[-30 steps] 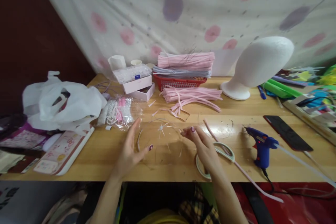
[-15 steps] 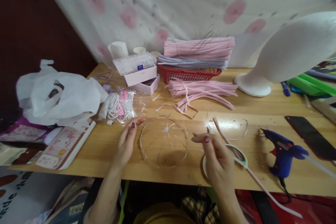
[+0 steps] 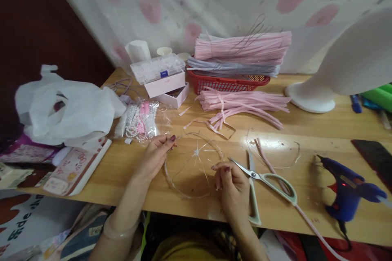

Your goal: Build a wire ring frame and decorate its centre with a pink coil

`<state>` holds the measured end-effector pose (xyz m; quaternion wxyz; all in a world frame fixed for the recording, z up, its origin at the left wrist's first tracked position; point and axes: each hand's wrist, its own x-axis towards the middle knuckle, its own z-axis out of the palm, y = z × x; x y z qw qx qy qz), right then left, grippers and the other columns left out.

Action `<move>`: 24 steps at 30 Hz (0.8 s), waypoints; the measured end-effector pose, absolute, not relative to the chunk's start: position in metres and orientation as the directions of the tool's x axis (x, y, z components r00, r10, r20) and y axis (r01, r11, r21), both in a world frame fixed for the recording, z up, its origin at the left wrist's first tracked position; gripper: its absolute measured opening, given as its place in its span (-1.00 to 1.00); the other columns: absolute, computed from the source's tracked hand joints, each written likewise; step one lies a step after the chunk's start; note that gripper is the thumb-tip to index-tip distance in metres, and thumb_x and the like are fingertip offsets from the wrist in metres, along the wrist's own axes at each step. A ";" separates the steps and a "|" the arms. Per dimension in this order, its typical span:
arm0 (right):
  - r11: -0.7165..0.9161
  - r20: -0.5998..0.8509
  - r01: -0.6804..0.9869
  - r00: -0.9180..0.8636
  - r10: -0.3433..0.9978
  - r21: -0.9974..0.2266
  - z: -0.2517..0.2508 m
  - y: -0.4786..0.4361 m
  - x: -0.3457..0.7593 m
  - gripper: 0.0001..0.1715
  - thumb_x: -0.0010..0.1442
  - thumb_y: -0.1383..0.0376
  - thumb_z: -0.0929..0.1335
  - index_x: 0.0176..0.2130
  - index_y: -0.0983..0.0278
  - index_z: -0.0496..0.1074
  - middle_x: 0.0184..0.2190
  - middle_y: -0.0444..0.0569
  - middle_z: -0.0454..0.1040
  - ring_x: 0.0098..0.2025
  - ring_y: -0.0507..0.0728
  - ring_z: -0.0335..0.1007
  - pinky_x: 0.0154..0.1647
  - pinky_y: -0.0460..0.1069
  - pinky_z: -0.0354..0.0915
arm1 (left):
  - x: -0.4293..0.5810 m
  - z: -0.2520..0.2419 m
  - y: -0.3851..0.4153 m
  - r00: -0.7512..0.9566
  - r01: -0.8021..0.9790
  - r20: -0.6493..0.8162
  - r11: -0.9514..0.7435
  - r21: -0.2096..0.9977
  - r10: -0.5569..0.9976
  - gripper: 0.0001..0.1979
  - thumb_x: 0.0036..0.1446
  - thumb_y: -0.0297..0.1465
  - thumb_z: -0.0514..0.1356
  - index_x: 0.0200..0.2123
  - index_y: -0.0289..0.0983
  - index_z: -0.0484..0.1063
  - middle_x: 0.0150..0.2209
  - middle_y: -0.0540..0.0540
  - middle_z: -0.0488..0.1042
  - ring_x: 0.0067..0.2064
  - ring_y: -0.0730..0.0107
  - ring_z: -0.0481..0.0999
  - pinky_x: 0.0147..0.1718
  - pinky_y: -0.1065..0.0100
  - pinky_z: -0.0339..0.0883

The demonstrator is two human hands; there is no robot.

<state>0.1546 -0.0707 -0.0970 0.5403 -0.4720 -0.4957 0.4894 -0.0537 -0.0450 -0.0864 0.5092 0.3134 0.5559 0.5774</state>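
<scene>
A thin clear-and-silver wire hoop (image 3: pixel 167 176) has fine spokes meeting at a small pale star (image 3: pixel 196 153). My left hand (image 3: pixel 154 157) is closed in a pinch at the hoop's upper left rim. At its right side my right hand (image 3: pixel 233 185) has curled fingers that cover part of the rim; whatever lies between those fingertips is too fine to make out. Just right of that hand, scissors (image 3: pixel 277 183) with pale green handles lie with their blades apart, one handle partly behind the hand. A pink fuzzy stem (image 3: pixel 266 158) runs under the scissors.
Pink stems (image 3: pixel 245 104) lie before a red basket (image 3: pixel 226 84) stacked with more bundles. Bagged pearl beads (image 3: pixel 139 120), boxes (image 3: pixel 165 85) and a white plastic bag (image 3: pixel 70 106) occupy the left. A blue glue gun (image 3: pixel 346 187), a phone (image 3: pixel 373 155) and a white foam head (image 3: pixel 346 69) stand right.
My right hand has moved left to the hoop's right side, uncovering more of the scissors. The left hand has gone from spread fingers beside the hoop to a pinch on its rim.
</scene>
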 end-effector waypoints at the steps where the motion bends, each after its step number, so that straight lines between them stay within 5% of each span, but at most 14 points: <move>1: 0.066 0.062 -0.050 0.085 0.994 -0.997 -0.099 -0.072 0.151 -0.50 0.34 -0.08 0.32 -0.42 0.21 0.49 -0.72 -0.25 0.21 -0.69 -0.02 0.10 -0.65 -0.10 0.03 | -0.053 -0.087 -0.045 -0.286 -0.252 -0.211 0.139 0.958 0.934 -0.67 0.04 -0.19 0.42 -0.50 -0.29 0.44 -0.50 0.06 0.40 -0.40 0.43 0.39 -0.29 0.33 0.31; 4: 0.044 0.041 -0.012 0.190 0.981 -0.999 -0.102 -0.077 0.143 -0.42 0.34 -0.14 0.27 -0.46 0.21 0.43 -0.66 -0.22 0.21 -0.62 0.00 0.09 -0.59 -0.07 0.04 | -0.052 -0.088 -0.046 -0.288 -0.288 -0.236 0.151 0.946 0.928 -0.70 0.08 -0.23 0.40 -0.49 -0.29 0.44 -0.49 0.07 0.40 -0.40 0.43 0.38 -0.28 0.32 0.30; 7: 0.034 0.038 0.022 0.223 0.974 -0.999 -0.101 -0.079 0.137 -0.39 0.33 -0.19 0.24 -0.48 0.20 0.38 -0.60 -0.17 0.28 -0.56 0.05 0.15 -0.52 -0.04 0.10 | -0.051 -0.086 -0.046 -0.293 -0.327 -0.255 0.154 0.932 0.922 -0.63 -0.14 -0.16 0.51 -0.54 -0.27 0.46 -0.53 0.07 0.38 -0.39 0.45 0.35 -0.28 0.35 0.25; 19: 0.029 0.043 0.092 0.151 0.988 -0.995 -0.107 -0.082 0.134 -0.36 0.43 -0.18 -0.01 -0.37 0.14 0.25 -0.44 -0.13 0.26 -0.36 0.13 0.26 -0.28 0.01 0.21 | -0.044 -0.081 -0.046 -0.350 -0.401 -0.310 0.158 0.902 0.884 -0.53 -0.39 -0.07 0.57 -0.60 -0.27 0.49 -0.55 0.07 0.37 -0.42 0.50 0.28 -0.36 0.40 0.18; 24: 0.142 0.168 0.156 0.166 0.972 -0.977 -0.108 -0.086 0.144 -0.69 0.49 0.05 0.14 -0.19 0.11 0.31 -0.33 -0.12 0.35 -0.24 0.12 0.34 -0.16 0.00 0.26 | -0.038 -0.083 -0.047 -0.424 -0.424 -0.306 0.112 0.899 0.852 -0.45 -0.49 -0.02 0.58 -0.56 -0.28 0.50 -0.54 0.08 0.40 -0.43 0.51 0.29 -0.38 0.42 0.18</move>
